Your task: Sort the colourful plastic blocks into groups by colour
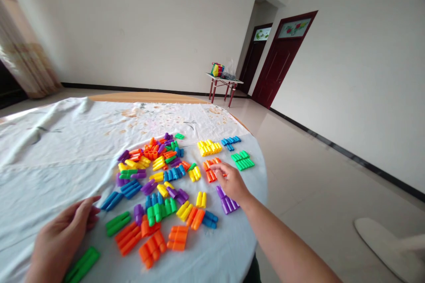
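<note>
Two sets of fingers: those of the right hand [232, 182] are half curled, index leading; those of the left hand [61, 236] are bent, thumb laid close along the index. Whether either pinches anything cannot be told.
Under the right hand: an orange group [210, 172] of tube-like pieces, partly covered by the fingers; contact is unclear.
Around the orange group: a yellow group [210, 147] and a blue group [231, 141] beyond it, a green group [242, 160] to its right, a purple group [226, 201] nearer the wrist.
Beside the left hand: blue pieces [112, 200] just past the fingertips, one green piece [118, 223] to the right, another green piece [83, 264] nearer the person.
Between the hands: a mixed heap [152, 154] of pieces, with loose orange pieces [152, 248] at the near side.
Tabletop [212, 263]: round-edged, covered by a pale cloth.
Far side: a small table [233, 81] bearing a colourful bag [217, 70], near a dark red door [280, 59].
</note>
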A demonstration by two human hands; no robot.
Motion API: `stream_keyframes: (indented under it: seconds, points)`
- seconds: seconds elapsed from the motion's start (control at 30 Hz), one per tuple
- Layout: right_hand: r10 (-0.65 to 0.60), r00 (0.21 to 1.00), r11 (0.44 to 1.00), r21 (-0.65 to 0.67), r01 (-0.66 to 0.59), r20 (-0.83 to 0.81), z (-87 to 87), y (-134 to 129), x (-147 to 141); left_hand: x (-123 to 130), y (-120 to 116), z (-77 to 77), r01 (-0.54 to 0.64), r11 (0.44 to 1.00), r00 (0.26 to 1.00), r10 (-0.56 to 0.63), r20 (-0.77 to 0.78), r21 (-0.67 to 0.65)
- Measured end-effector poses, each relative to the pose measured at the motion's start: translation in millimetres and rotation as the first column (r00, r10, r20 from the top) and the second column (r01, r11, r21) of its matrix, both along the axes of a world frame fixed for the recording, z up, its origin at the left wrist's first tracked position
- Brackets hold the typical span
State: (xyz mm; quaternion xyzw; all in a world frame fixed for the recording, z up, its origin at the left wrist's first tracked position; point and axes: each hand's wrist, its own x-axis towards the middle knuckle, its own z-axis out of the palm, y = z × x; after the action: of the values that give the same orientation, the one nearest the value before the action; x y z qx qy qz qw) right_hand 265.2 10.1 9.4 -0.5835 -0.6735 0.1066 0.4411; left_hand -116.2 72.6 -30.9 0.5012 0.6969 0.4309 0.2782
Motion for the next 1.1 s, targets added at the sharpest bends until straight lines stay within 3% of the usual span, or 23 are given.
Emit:
stream_keyframes:
  seconds: [0.1,0.27,0.47,0.67,0.8,0.9,1.1]
  points:
    - [0.125,0.991,0.991,-0.030,-0.127,-0.039,-4.5,-4,-44,3,-5,8.2,0.038,0.996,0.995,-0.030,0.092,-0.082]
    - [0.176,0.984,0.984,-0.031,-0.176,0.000,-16.2,5,-82,0,-4,2.6,0.067,0.997,0.987,-0.062,0.151,-0.026]
    - [0.164,0.977,0.986,-0.030,-0.162,0.133,-24.0,2,-90,-1,-5,-1.0,0.089,0.996,0.979,-0.084,0.184,-0.019]
    - [0.181,0.971,0.983,-0.042,-0.177,0.155,-21.9,-3,-90,1,-7,0.6,0.108,0.994,0.974,-0.104,0.202,-0.013]
    - [0.301,0.938,0.952,0.003,-0.306,0.170,-16.7,-6,-96,2,-6,0.6,0.121,0.993,0.971,-0.117,0.207,-0.007]
    - [0.416,0.880,0.908,-0.049,-0.416,0.229,-14.2,-8,-102,1,-7,0.9,0.121,0.993,0.971,-0.117,0.207,-0.008]
    - [0.442,0.833,0.897,-0.153,-0.415,0.331,-17.1,-9,-107,2,-7,1.8,0.111,0.994,0.973,-0.108,0.206,-0.002]
